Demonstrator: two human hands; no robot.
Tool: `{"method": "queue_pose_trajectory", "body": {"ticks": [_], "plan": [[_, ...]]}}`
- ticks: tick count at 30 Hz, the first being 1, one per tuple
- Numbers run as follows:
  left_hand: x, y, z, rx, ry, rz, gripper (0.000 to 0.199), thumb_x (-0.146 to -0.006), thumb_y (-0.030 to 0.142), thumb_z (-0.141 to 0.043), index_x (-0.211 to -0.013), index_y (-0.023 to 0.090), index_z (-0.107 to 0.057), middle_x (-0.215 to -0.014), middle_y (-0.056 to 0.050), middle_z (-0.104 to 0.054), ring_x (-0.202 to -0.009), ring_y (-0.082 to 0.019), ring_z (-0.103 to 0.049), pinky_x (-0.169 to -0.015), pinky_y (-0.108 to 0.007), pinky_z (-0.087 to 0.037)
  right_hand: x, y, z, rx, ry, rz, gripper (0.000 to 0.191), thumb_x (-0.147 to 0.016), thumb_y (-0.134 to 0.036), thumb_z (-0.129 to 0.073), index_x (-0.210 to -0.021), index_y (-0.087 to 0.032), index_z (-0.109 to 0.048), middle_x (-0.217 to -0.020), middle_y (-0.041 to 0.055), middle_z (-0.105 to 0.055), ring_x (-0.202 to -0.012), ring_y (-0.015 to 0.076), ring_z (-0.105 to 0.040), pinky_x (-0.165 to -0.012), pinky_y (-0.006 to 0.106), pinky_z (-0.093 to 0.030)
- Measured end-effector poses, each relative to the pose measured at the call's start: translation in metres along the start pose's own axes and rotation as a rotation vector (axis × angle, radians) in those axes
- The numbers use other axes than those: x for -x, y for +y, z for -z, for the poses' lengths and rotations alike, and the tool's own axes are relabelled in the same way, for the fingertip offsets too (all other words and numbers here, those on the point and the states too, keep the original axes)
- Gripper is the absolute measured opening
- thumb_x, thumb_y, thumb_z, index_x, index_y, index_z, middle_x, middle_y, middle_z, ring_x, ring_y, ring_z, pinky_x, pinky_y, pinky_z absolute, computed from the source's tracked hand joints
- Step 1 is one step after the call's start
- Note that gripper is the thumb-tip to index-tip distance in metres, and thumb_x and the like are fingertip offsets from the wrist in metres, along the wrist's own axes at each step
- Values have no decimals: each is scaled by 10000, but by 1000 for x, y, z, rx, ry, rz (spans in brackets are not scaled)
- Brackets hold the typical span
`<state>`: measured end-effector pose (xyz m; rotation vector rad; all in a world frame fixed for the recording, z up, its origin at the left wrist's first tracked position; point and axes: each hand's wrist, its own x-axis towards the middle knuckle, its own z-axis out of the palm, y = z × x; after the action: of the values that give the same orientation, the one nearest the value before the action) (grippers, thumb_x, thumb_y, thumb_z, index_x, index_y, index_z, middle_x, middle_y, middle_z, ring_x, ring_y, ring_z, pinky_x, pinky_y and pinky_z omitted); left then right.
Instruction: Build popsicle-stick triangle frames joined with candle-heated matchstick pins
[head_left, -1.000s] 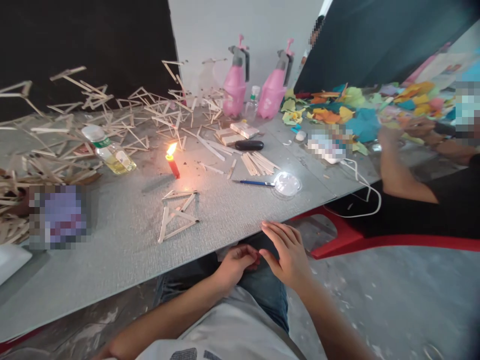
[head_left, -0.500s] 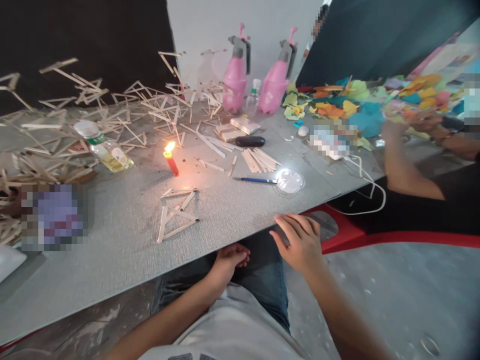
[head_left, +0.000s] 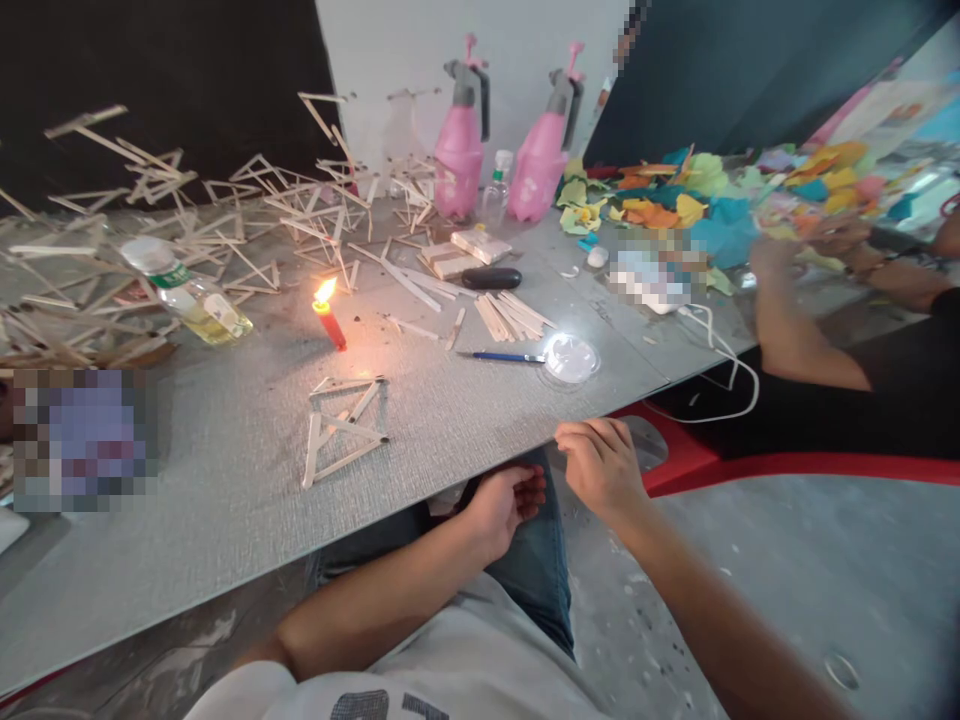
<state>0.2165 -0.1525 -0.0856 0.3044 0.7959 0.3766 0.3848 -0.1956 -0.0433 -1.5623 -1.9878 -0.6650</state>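
Note:
My left hand (head_left: 504,508) is over my lap, just below the table edge, palm turned inward, its fingers loosely bent and apart with nothing visible in them. Close by on its right, my right hand (head_left: 600,468) is at the table edge with its fingers curled in; no object shows in it. On the table (head_left: 217,470), a small frame of wooden sticks (head_left: 346,440) lies left of both hands. Behind the frame burns a lit red candle (head_left: 330,325). A blue pen-like tool (head_left: 502,357) touches a clear round dish (head_left: 571,358), beyond my right hand.
Loose sticks (head_left: 510,316) and a black case (head_left: 491,278) lie mid-table. A bottle of yellowish liquid (head_left: 199,305) leans at left before many stick frames (head_left: 255,220). Pink spray bottles (head_left: 459,160) stand behind. At right, a co-worker's arm (head_left: 795,330) reaches toward coloured paper (head_left: 652,212).
My left hand has moved right and its fingers have loosened. My right hand's fingers, spread before, have curled in. The view has shifted slightly, with the things on the table unmoved.

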Motion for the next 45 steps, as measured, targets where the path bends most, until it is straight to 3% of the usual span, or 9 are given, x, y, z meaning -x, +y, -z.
{"method": "queue_pose_trajectory", "body": {"ticks": [7, 12, 17, 22, 27, 33, 38, 42, 45], "plan": [[4, -3, -28, 134, -109, -44, 335, -770, 478, -856, -882, 182, -746, -990, -69, -736, -930, -203, -646, -822, -314, -443, 13, -30, 9, -43, 44, -113, 286, -908, 11, -550, -956, -268, -512, -939, -2, -792, -862, 188, -666, -906, 391, -438], [14, -3, -31, 179, -115, -137, 375, -619, 370, -967, -791, 184, -691, -869, -18, -696, -853, -163, -621, -796, -286, -431, 21, -37, 19, -89, 6, -57, 289, -907, 3, -572, -992, -273, -546, -950, -7, -803, -867, 190, -686, -916, 402, -453], [26, 4, -22, 162, -91, -154, 363, -622, 339, -963, -816, 163, -712, -868, -41, -707, -837, -166, -633, -811, -296, -436, 14, -19, 17, -256, 8, -18, 272, -919, -205, -688, -1162, -286, -597, -1136, 72, -774, -1043, 264, -709, -937, 452, -521], [39, 12, -7, 125, -47, -117, 288, -695, 327, -910, -826, 158, -717, -976, -84, -747, -918, -200, -675, -838, -319, -440, -14, 21, -5, -195, 1, -306, 524, -993, -352, -548, -1495, -212, -495, -1544, 194, -554, -1400, 385, -557, -1119, 568, -470], [49, 14, 4, 117, -10, -97, 268, -702, 323, -889, -832, 166, -716, -1022, -86, -754, -931, -196, -673, -830, -313, -434, -27, 56, -29, -190, -41, -367, 319, -1002, -340, -519, -1250, -199, -662, -1373, 173, -704, -1372, 364, -605, -1115, 561, -471], [63, 16, 14, 130, 13, -62, 250, -672, 266, -877, -843, 162, -729, -1068, -81, -744, -892, -163, -646, -795, -296, -421, -36, 82, -31, -196, -58, -351, 143, -962, -303, -563, -1033, -223, -657, -1240, 139, -771, -1303, 323, -667, -1183, 574, -377], [73, 19, 23, 123, 35, -54, 198, -696, 264, -837, -822, 170, -717, -1064, -79, -740, -900, -165, -633, -794, -296, -413, -56, 104, -26, -183, -164, -217, 232, -858, -150, -572, -1055, -223, -670, -1212, 105, -782, -1266, 314, -676, -1173, 562, -359], [80, 20, 29, 108, 46, -53, 175, -698, 256, -818, -805, 162, -717, -1005, -77, -736, -875, -165, -624, -781, -299, -405, -84, 94, -29, -114, -146, -190, 234, -854, -120, -556, -1016, -206, -702, -1180, 101, -779, -1168, 300, -687, -1059, 499, -411], [85, 19, 32, 94, 42, -64, 191, -684, 266, -826, -798, 155, -719, -993, -83, -739, -874, -172, -628, -794, -305, -414, -111, 69, -39, -37, -228, -209, 188, -948, -266, -586, -1055, -194, -723, -1130, 111, -773, -1104, 311, -653, -991, 479, -399]]}}
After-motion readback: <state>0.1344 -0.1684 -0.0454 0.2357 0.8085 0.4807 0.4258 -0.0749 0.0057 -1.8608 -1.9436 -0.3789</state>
